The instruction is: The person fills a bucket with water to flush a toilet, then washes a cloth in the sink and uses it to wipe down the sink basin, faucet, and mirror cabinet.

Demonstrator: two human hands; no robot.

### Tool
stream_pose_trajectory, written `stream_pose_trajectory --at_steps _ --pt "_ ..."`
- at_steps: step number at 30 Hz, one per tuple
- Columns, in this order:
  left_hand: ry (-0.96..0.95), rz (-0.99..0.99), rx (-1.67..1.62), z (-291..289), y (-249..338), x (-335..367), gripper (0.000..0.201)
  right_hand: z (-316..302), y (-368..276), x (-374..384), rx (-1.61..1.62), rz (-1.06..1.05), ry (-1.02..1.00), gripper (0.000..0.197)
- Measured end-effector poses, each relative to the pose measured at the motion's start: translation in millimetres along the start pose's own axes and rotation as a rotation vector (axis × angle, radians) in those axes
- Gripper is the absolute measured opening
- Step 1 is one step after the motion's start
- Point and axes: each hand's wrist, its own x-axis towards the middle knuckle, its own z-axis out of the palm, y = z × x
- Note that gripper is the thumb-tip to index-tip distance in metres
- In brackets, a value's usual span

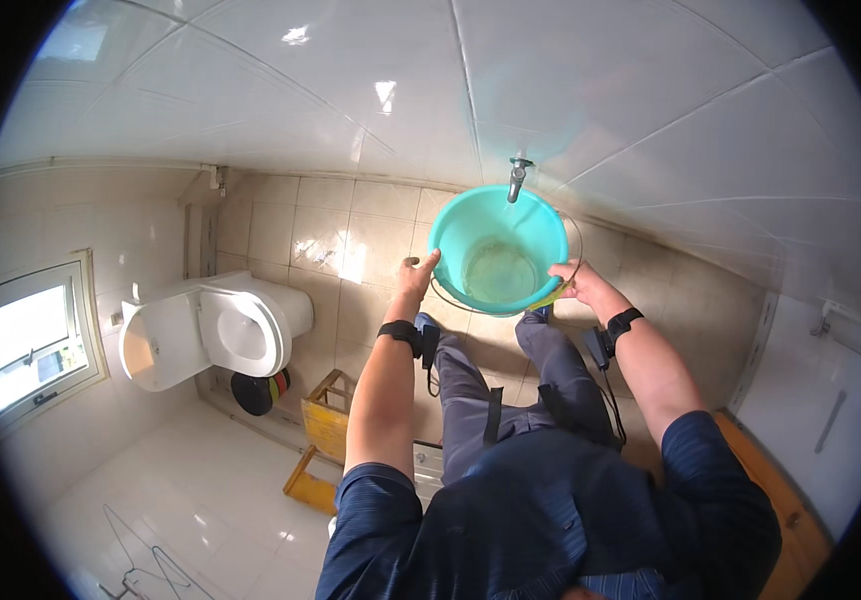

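Observation:
A turquoise plastic bucket [542, 235] sits under a metal wall tap [516, 182], with some clear water [498, 272] in its bottom. My left hand [416, 278] is closed on the bucket's left rim. On the near right side, my right hand [578, 282] grips the rim. A yellow-green piece of something like cloth [548, 297] shows by my right fingers; part of it is hidden. The thin wire handle [580, 243] hangs down outside the rim.
To the left stands a white toilet [244, 335] with its lid raised. Near it are a round black item [252, 394] with a coloured edge and a yellow wooden stool [326, 415]. The tiled wall [390, 100] rises beyond the bucket. Wire hangers [150, 570] show at lower left.

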Motion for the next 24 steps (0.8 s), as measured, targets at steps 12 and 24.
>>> stream_pose_trajectory --at_steps 12,24 --pt "-0.190 -0.060 -0.021 -1.9 36.8 -25.3 0.033 -7.4 -4.8 -19.3 0.180 0.007 -0.115 0.023" --pt "0.080 -0.033 -0.065 71.6 -12.6 -28.6 0.032 13.2 79.9 -26.4 0.150 0.105 0.462 0.065"
